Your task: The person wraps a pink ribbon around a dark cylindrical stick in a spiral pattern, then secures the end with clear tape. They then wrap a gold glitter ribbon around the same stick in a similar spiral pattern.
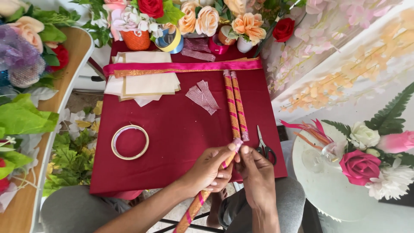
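From the head camera, the left hand [209, 171] has its grip clamped around a wrapped stick [202, 196] striped gold and pink, held over the near edge of the red-clothed worktop [172, 129], while the right hand [255, 172] pinches the stick's top end with its grip closed on it. Two finished sticks [236, 105] lie just beyond, scissors [265, 146] beside them. At the far edge, an orange pot [136, 39] holds artificial roses, and a glass [321, 156] on the white side table holds pink and orange strips.
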